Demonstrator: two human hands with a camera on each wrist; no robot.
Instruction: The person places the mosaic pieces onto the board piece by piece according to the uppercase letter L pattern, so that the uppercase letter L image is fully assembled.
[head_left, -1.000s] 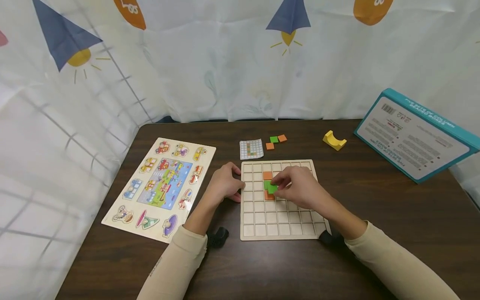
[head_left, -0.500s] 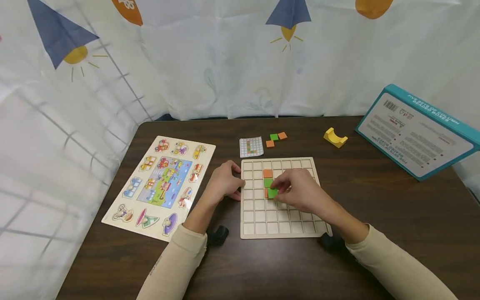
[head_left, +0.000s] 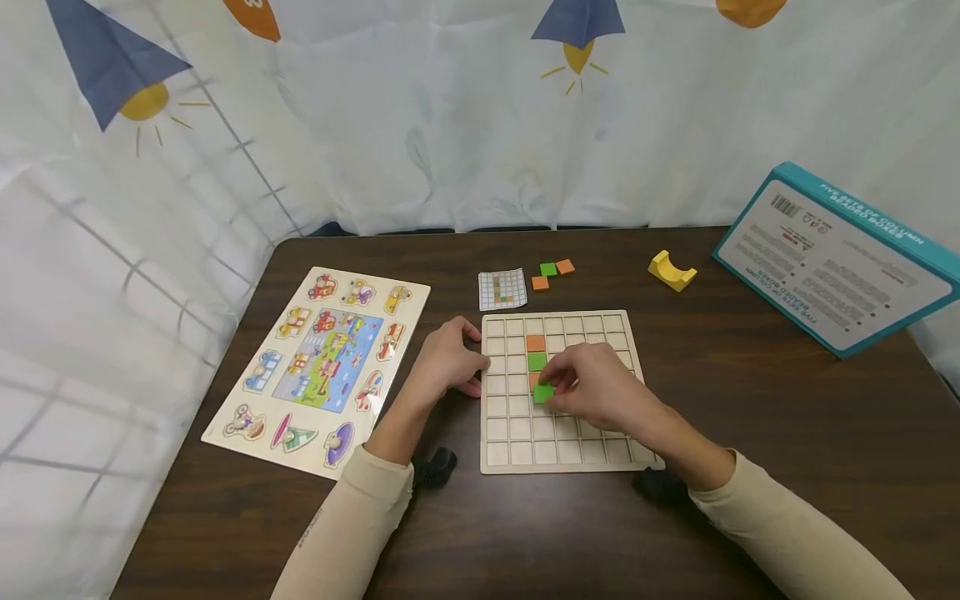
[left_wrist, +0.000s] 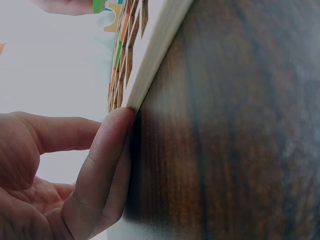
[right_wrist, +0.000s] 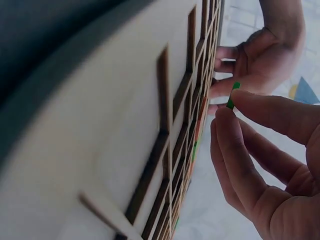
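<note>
My right hand [head_left: 592, 383] pinches a small green square tile [head_left: 543, 394] between thumb and fingers, above the wooden grid board [head_left: 510, 429]. In the right wrist view that tile [right_wrist: 233, 95] is edge-on at the fingertips, apart from the grid. On the board, an orange tile [head_left: 536, 342] and a green tile [head_left: 537, 362] sit in one column. Below them another orange tile [head_left: 534, 380] is partly hidden by the hand and the held tile. My left hand [head_left: 450, 358] touches the board's left edge; in the left wrist view a fingertip [left_wrist: 122, 117] presses its side.
Behind the board lie a small pattern card [head_left: 502, 290], two loose orange tiles [head_left: 540, 283] and a green one [head_left: 548, 270]. A picture puzzle board [head_left: 213, 435] lies left. A yellow arched block [head_left: 671, 271] and a teal box [head_left: 840, 258] stand right.
My right hand has carried the green tile down the column, toward me, uncovering the green tile on the board. The left hand stays at the board's edge. The head view has tilted slightly downward.
</note>
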